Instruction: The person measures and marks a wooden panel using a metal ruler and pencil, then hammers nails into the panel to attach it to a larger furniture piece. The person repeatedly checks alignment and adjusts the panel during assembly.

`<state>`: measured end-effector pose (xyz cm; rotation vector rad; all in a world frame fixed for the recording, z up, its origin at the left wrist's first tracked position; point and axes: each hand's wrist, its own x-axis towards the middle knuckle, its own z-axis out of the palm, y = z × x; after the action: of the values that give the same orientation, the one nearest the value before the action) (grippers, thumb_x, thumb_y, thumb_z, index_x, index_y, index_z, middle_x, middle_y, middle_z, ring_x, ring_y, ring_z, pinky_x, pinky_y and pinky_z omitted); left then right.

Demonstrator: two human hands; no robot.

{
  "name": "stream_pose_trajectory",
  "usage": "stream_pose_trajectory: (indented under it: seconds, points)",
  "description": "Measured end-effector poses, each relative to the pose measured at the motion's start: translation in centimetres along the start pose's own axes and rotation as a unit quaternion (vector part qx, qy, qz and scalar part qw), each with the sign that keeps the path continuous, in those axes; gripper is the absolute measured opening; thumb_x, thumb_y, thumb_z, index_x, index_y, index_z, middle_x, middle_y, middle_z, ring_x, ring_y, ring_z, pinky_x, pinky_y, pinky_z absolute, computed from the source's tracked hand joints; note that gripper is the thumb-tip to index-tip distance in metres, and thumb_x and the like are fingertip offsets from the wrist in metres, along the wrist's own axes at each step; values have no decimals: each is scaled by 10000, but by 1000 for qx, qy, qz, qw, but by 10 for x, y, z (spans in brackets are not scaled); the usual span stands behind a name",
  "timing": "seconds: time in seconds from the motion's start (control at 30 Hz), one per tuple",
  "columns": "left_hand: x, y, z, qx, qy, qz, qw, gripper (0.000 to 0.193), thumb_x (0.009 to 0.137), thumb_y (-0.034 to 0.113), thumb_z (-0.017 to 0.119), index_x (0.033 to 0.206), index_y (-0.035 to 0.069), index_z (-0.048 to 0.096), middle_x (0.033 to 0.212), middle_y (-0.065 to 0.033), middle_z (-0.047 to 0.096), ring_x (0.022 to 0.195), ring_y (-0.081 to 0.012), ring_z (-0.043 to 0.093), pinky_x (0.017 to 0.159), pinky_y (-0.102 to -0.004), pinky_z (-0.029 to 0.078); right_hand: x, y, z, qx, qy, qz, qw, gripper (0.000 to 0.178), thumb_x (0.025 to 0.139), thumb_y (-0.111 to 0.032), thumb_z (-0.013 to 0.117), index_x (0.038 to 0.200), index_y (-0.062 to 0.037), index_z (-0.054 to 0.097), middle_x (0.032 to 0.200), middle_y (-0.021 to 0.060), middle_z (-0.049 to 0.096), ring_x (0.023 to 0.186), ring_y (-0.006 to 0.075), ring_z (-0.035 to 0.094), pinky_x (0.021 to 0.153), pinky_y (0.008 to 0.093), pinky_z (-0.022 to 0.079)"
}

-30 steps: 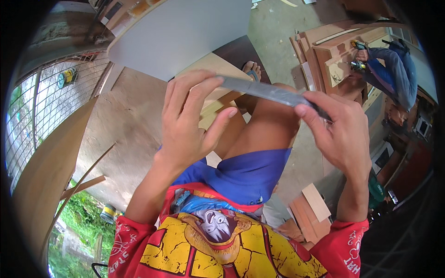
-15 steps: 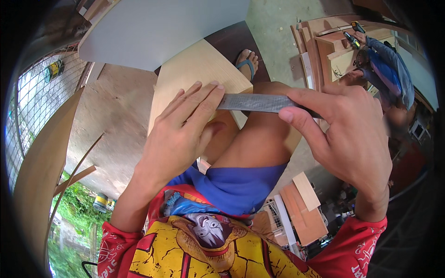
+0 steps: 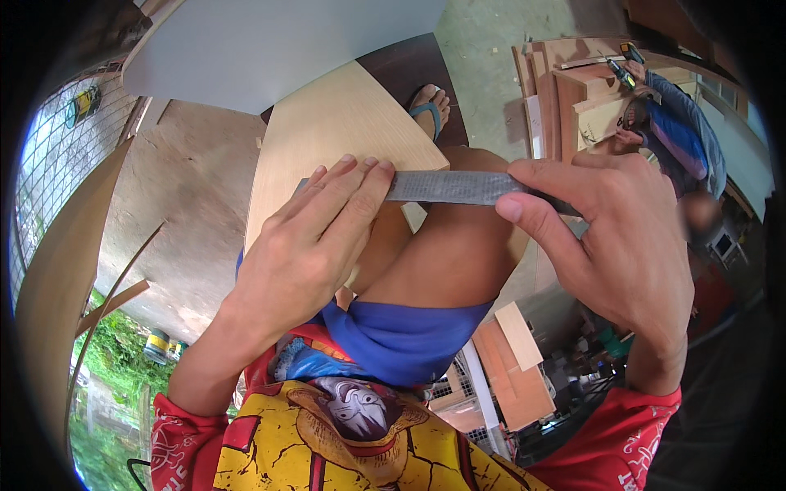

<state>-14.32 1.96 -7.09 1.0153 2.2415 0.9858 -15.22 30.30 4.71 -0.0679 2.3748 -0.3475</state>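
While a wire mesh [image 3: 53,172] stands at the far left, a smooth brown wooden sheet [image 3: 74,262] curves beside it. Further right, the left hand [image 3: 311,245] lays its fingers, straight and close together, across one part of a flat metal file [image 3: 450,186]; its thumb is hidden, so I cannot tell whether this hand grips. Beyond these fingers lies a pale board [image 3: 327,123] with fine grain and straight edges, and past its far left edge is a large smooth grey panel [image 3: 262,49]. The file, grey and rough with small teeth, is at the near edge of the board, next to the right corner; whether it touches the wood, I cannot tell. From this corner it extends freely above the bent leg [image 3: 450,254]. At the other end, the right hand [image 3: 618,221] pinches the file between thumb and forefinger, in open air and apart from the board. Farther right, concrete floor [image 3: 483,90] leaves a gap before stacked wooden pieces [image 3: 565,119], where a co-worker holds a drill [image 3: 622,75].
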Motion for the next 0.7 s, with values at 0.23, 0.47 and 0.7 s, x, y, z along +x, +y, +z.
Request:
stream_pose_trajectory:
  seconds: [0.23, 0.47, 0.7]
  points:
    - [0, 3, 0, -7, -1, -8, 1000, 567, 925, -5, 698, 1489, -35, 644, 1345, -235, 725, 1300, -457, 714, 1127, -535, 601, 0, -3, -2, -2, -10, 2, 1000, 361, 982, -376, 829, 1102, -36, 855, 751, 194, 718, 705, 421, 697, 656, 466, 516]
    - [-2, 2, 0, -4, -4, 8, 1000, 570, 935, 20, 678, 1494, -69, 616, 1366, -240, 698, 1301, -468, 705, 1125, -532, 595, 3, 6, 3, 27, -5, -7, 1000, 354, 991, -375, 820, 1112, -44, 855, 789, 210, 743, 699, 427, 710, 661, 450, 533]
    - [0, 3, -2, 3, -2, 12, 1000, 569, 939, 31, 673, 1494, -79, 608, 1344, -234, 695, 1289, -466, 709, 1117, -532, 597, 2, 3, 3, 21, -2, 0, 1000, 367, 1005, -383, 806, 1114, -37, 857, 784, 208, 742, 683, 418, 706, 661, 441, 539]
